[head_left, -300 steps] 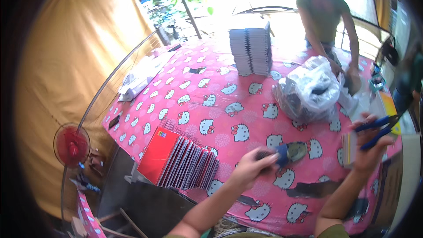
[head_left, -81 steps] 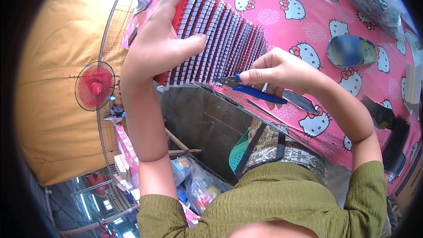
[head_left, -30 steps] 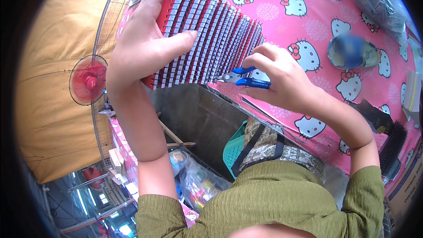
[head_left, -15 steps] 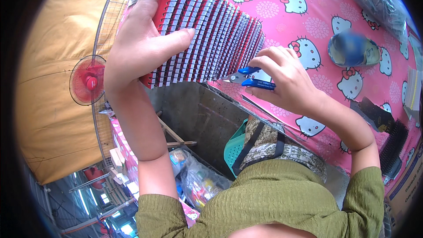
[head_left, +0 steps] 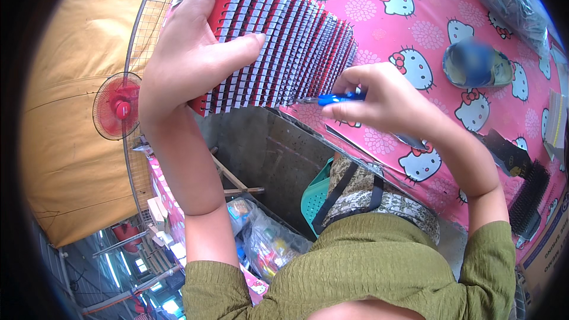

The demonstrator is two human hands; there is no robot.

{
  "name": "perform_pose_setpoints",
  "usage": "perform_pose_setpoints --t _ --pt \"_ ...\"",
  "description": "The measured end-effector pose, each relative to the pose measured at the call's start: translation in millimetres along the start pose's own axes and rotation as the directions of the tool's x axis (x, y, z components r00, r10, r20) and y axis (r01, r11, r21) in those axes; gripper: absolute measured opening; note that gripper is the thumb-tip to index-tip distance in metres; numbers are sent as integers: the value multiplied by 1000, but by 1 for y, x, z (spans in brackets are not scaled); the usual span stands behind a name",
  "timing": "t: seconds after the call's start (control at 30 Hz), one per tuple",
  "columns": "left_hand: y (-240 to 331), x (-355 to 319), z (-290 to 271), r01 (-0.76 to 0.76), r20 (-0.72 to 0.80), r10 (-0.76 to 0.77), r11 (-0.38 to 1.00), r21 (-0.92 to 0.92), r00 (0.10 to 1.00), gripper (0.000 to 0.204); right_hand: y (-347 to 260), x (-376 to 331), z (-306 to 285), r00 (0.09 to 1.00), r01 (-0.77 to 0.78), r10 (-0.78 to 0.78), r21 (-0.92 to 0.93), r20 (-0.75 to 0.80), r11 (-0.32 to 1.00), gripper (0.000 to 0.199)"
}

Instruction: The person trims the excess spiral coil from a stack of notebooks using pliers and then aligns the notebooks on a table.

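Observation:
A fanned stack of wire-bound notebooks [head_left: 284, 47], with red covers and rows of black wire loops along white page edges, stands tilted at the table's near left. My left hand [head_left: 184, 53] grips it from the left, thumb lying across the bound edges and fingers behind the far side. In my right hand [head_left: 385, 95] is a pair of blue-handled nippers [head_left: 341, 98], its handles pressed close together. The tips of the nippers meet the lower right part of the stack, at the wire ends; the exact contact is too small to see.
Pink patterned cloth [head_left: 379, 41] covers the table. On it lie a blue roundish object [head_left: 474, 65], clear plastic wrapping [head_left: 504, 0] and a black brush [head_left: 529, 198]. A red fan [head_left: 121, 109] stands left. Below are a plastic bag [head_left: 269, 246] and a green plastic seat [head_left: 314, 201].
My right hand has turned and shifted slightly up and left. The nippers' handles, spread before, are now squeezed together. My left hand and the stack have barely moved.

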State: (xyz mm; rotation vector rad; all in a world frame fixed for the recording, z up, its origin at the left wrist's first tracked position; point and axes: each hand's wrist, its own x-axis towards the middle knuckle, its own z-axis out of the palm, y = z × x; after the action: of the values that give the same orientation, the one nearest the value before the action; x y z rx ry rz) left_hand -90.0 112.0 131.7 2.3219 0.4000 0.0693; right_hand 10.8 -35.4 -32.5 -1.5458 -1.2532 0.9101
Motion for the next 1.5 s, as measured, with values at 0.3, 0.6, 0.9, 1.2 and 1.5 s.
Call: perform_pose_setpoints --t 0.3,0.6,0.9,1.2,1.5 --pt "-12 1 -5 -32 5 33 995 -93 999 79 18 -22 14 953 212 -274 -364 -130 907 39" --pt "-9 1 -2 -60 3 60 991 -118 998 79 23 -11 19 916 282 -358 -348 -179 894 37" --pt "-11 1 -4 -74 3 75 996 -55 997 78 15 -3 2 901 -412 272 477 337 776 44" --pt "-7 1 4 -77 -34 76 996 -39 997 78 34 -16 21 804 318 -533 -565 -264 761 44" --pt "-5 2 0 0 -32 -1 999 -47 1000 77 17 8 -14 866 -472 339 375 367 798 36"
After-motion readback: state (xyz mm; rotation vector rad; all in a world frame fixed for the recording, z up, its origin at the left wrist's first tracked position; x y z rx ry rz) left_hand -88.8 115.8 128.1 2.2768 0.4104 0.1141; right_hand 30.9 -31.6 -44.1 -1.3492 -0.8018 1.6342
